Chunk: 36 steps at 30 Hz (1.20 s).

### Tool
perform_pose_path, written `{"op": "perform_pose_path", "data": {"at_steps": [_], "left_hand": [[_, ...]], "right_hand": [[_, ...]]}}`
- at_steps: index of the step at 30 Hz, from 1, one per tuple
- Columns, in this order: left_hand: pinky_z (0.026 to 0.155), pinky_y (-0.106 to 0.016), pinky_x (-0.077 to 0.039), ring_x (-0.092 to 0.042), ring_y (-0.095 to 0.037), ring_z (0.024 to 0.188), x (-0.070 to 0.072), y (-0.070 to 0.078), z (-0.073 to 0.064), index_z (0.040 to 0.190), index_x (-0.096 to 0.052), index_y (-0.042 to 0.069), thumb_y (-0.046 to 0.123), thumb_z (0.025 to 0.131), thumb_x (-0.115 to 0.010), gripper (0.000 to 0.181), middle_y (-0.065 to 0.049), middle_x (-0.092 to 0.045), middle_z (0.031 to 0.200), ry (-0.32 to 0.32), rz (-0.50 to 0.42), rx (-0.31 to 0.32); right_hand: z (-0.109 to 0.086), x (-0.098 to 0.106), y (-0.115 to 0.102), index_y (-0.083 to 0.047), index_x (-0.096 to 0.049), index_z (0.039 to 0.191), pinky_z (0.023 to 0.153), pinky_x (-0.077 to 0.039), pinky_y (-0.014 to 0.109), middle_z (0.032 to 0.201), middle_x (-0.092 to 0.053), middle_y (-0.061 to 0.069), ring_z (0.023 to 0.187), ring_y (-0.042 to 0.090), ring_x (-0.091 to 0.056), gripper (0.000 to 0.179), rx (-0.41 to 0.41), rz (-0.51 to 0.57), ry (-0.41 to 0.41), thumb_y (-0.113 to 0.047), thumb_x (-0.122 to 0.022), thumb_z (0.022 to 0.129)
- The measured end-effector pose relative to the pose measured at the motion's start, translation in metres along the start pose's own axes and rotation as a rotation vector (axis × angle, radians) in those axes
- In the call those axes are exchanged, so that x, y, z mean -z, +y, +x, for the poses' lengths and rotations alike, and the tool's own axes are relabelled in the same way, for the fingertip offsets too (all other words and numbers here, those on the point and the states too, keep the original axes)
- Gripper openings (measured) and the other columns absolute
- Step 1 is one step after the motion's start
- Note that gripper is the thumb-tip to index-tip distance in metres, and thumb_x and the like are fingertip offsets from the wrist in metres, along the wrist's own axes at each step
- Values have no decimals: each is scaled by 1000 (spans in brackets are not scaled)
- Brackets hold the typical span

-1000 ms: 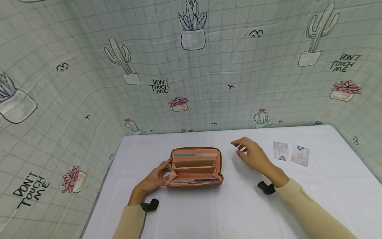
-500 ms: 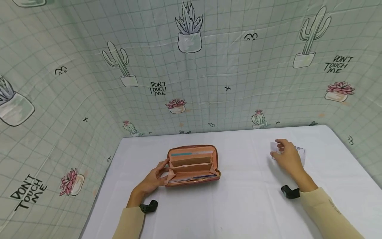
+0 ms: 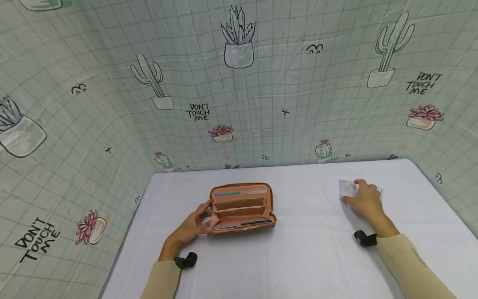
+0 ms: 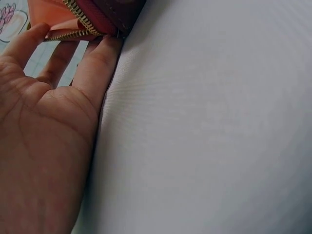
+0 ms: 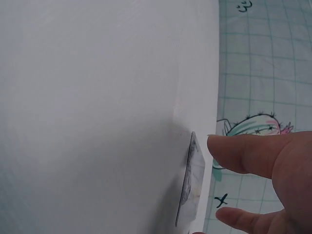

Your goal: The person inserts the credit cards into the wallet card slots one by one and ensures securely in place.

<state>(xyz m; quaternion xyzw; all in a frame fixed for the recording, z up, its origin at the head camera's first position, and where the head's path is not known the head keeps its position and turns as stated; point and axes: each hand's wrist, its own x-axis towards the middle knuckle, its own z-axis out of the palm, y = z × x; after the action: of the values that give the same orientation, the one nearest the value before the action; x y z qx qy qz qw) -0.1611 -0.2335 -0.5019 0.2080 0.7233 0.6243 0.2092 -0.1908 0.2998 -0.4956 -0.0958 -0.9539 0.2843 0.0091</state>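
Note:
A salmon-coloured zip-around wallet stands unzipped and spread on the white table, its inner pockets showing, with cards tucked in the upper and lower slots. At its left end my left hand holds it by the edges, fingertips at the gold zipper. Over to the right, my right hand hovers over two printed cards, thumb and fingers apart. The left card shows beside the fingers; the other is mostly hidden under the hand. In the right wrist view, a card lies on the table below the thumb.
The white-covered table ends at a cloth backdrop printed with cacti and a grid, which rises behind and at both sides. A black wrist camera sits on the left wrist, another on the right.
My right hand has moved right from beside the wallet to over the cards, then slightly further right, uncovering more of the left card. My left hand has stayed at the wallet.

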Motion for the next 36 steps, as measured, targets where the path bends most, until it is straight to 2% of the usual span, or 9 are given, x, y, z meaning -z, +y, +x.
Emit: {"op": "perform_pose_path", "data": {"at_steps": [4, 8, 11, 17, 24, 27, 31, 36], "left_hand": [[91, -30, -42, -29, -35, 129, 5, -15, 2, 150, -15, 21, 3, 83, -66, 86, -10, -22, 146, 4, -10, 1], [92, -30, -41, -32, -30, 129, 5, -19, 2, 150, -18, 25, 10, 84, -68, 84, -8, -23, 145, 3, -12, -10], [93, -30, -40, -33, -28, 128, 5, -20, 2, 149, -18, 26, 12, 84, -68, 83, -7, -24, 145, -2, -16, -14], [94, -25, -39, -31, -28, 128, 5, -20, 3, 150, -16, 24, 5, 85, -66, 84, -8, -20, 147, -3, -33, -10], [92, -26, -41, -32, -28, 127, 5, -21, 3, 149, -18, 26, 3, 84, -66, 84, -8, -20, 146, -6, -39, -14], [92, -26, -41, -32, -27, 126, 5, -21, 3, 149, -20, 27, 5, 84, -66, 83, -7, -22, 146, -5, -39, -13], [92, -26, -41, -32, -27, 127, 5, -21, 3, 149, -20, 27, 6, 83, -67, 84, -8, -23, 145, 1, -30, -6], [92, -28, -42, -33, -27, 127, 5, -20, 2, 150, -17, 26, 5, 84, -66, 84, -8, -22, 146, 1, -33, -2]], "right_hand": [[3, -1, 1, 17, -32, 128, 76, -32, 61, 114, -28, 46, 99, 56, -32, 76, 11, -35, -17, -25, -71, 78], [5, -3, 1, 15, -34, 128, 78, -32, 61, 117, -27, 45, 102, 56, -30, 72, 36, -51, -23, -23, -71, 79], [6, -5, 1, 14, -37, 126, 76, -33, 60, 117, -30, 43, 100, 56, -33, 67, 62, -58, -15, -20, -70, 79], [5, -5, 1, 12, -40, 125, 76, -35, 60, 115, -33, 42, 99, 56, -34, 62, 97, -43, 6, -16, -70, 79], [4, -7, -3, 12, -40, 127, 81, -33, 63, 117, -32, 42, 102, 54, -36, 68, 99, 0, 24, -25, -72, 80], [6, -8, -5, 11, -39, 127, 83, -32, 64, 117, -33, 41, 103, 54, -35, 68, 102, 1, 6, -21, -74, 78], [10, -8, -9, 10, -37, 129, 82, -34, 60, 113, -39, 38, 101, 50, -39, 66, 117, 19, -37, -12, -73, 78], [13, -8, -13, 10, -35, 131, 79, -38, 55, 111, -46, 35, 98, 45, -45, 67, 114, 28, -84, -8, -72, 77]]}}
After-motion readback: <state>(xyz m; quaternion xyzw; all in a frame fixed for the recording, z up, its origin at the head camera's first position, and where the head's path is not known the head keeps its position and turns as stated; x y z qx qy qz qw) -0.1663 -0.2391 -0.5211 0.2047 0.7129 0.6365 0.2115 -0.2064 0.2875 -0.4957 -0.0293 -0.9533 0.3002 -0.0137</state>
